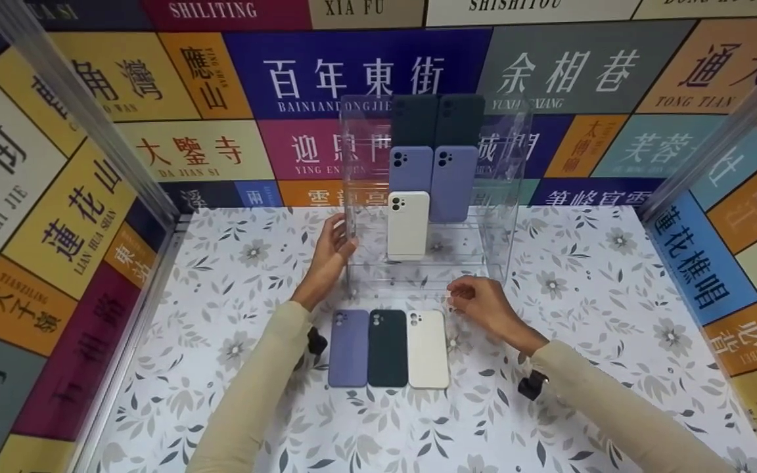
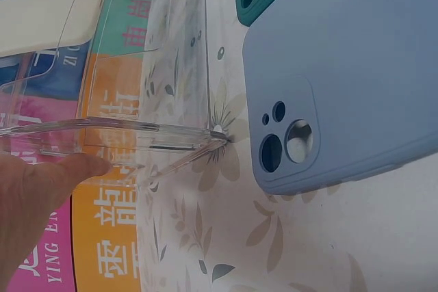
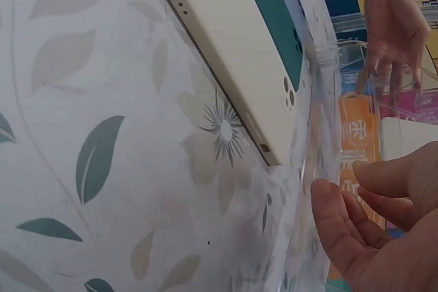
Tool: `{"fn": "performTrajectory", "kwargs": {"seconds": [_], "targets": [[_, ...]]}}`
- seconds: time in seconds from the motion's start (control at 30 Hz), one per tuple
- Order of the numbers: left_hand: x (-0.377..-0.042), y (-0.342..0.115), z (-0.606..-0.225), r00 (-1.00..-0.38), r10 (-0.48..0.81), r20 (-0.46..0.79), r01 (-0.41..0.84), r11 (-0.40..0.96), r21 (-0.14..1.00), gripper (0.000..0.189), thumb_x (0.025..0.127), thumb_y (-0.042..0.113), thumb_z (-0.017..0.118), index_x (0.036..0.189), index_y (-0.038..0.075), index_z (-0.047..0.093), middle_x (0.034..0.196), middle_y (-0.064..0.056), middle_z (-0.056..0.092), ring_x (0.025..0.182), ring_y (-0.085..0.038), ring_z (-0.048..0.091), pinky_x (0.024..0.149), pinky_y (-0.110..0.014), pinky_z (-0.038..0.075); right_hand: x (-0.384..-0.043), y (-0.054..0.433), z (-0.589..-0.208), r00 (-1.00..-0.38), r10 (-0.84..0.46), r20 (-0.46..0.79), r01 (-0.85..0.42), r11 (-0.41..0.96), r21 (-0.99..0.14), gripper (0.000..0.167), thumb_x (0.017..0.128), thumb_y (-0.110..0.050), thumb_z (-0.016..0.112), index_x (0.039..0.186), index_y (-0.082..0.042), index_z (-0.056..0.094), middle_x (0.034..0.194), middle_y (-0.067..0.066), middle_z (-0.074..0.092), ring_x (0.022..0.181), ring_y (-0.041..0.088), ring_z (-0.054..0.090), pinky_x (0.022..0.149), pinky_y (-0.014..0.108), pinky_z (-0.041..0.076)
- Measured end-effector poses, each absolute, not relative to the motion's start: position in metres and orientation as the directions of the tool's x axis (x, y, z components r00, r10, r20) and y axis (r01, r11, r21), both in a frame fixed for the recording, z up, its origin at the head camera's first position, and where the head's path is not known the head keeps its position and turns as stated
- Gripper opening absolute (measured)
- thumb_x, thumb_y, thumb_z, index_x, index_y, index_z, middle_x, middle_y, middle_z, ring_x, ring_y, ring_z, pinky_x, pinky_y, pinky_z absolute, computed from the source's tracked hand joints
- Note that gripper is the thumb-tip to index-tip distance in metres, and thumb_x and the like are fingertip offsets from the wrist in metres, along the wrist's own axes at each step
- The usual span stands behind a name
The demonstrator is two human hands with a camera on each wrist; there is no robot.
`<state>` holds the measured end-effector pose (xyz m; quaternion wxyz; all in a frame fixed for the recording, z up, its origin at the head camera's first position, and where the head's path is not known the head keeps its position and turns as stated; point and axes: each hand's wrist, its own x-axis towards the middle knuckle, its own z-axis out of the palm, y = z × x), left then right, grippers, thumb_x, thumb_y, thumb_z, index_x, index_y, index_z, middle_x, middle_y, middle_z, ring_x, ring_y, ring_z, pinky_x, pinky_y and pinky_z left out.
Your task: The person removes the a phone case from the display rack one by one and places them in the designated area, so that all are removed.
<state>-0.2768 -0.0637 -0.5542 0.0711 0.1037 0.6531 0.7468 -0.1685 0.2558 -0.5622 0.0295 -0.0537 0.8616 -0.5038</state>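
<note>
Right grip (image 1: 487, 307): loosely curled, nothing held; nearer hand
Cream rectangular phone case (image 1: 428, 351): on floral counter (image 1: 483, 427), near-left of grip, long axis near–far
Left grip (image 1: 331, 255): fingers relaxed, at clear plastic rack (image 1: 502, 210)'s left wall

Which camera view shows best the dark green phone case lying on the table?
The head view: it shows the whole dark green phone case between the purple case and the white case. The left wrist view shows only a corner with camera holes; the right wrist view shows only part of it, beyond the white case.
</note>
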Motion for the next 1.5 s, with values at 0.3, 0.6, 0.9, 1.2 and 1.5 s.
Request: {"fn": "performTrajectory", "kwargs": {"seconds": [0.3, 0.6, 0.9, 1.2, 1.5], "targets": [[-0.277, -0.062, -0.554, -0.971, 0.231, 0.059, 0.020, -0.171, 0.985, 0.062, 0.108, -0.007, 0.053, 0.165, 0.000, 0.030, 0.170, -0.027, 0.039, 0.158, -0.040, 0.040, 0.128, -0.053, 0.037, -0.174, 0.268, -0.543, -0.994, -0.103, 0.046, -0.095, 0.539, -0.837, 0.019, 0.100, 0.000, 0.076, 0.118, 0.007, 0.078, 0.101, 0.017, 0.079, 0.090, 0.036, 0.077, 0.071, 0.026, 0.062], [-0.278, -0.062, -0.554, -0.973, 0.222, 0.068, 0.027, -0.184, 0.983, 0.061, 0.107, -0.008, 0.055, 0.163, 0.000, 0.033, 0.168, -0.028, 0.041, 0.156, -0.041, 0.043, 0.127, -0.052, 0.039, -0.184, 0.277, -0.520, -0.993, -0.079, 0.089, -0.118, 0.537, -0.835, 0.016, 0.102, -0.004, 0.077, 0.117, 0.001, 0.080, 0.104, 0.017, 0.079, 0.088, 0.032, 0.077, 0.073, 0.025, 0.060], [-0.279, -0.062, -0.555, -0.972, 0.224, 0.066, 0.026, -0.177, 0.984, 0.061, 0.107, -0.008, 0.054, 0.163, -0.001, 0.033, 0.168, -0.027, 0.041, 0.156, -0.041, 0.043, 0.128, -0.052, 0.038, -0.197, 0.279, -0.497, -0.991, -0.074, 0.115, -0.136, 0.583, -0.801, 0.019, 0.104, -0.005, 0.075, 0.122, 0.000, 0.079, 0.109, 0.016, 0.079, 0.094, 0.032, 0.076, 0.075, 0.024, 0.058], [-0.277, -0.063, -0.555, -0.971, 0.230, 0.060, 0.026, -0.150, 0.988, 0.061, 0.108, -0.006, 0.053, 0.165, 0.000, 0.030, 0.169, -0.026, 0.042, 0.156, -0.039, 0.044, 0.127, -0.054, 0.038, -0.213, 0.276, -0.478, -0.986, -0.070, 0.153, -0.165, 0.579, -0.798, 0.020, 0.103, -0.007, 0.076, 0.122, -0.002, 0.080, 0.111, 0.016, 0.079, 0.102, 0.032, 0.076, 0.075, 0.020, 0.056], [-0.278, -0.062, -0.554, -0.971, 0.231, 0.056, 0.024, -0.143, 0.989, 0.062, 0.108, -0.006, 0.053, 0.165, 0.000, 0.031, 0.170, -0.027, 0.039, 0.158, -0.040, 0.041, 0.128, -0.054, 0.037, -0.222, 0.267, -0.469, -0.979, -0.080, 0.188, -0.199, 0.581, -0.789, 0.019, 0.103, -0.006, 0.077, 0.122, -0.002, 0.080, 0.113, 0.016, 0.079, 0.105, 0.030, 0.075, 0.095, 0.043, 0.060]]}}
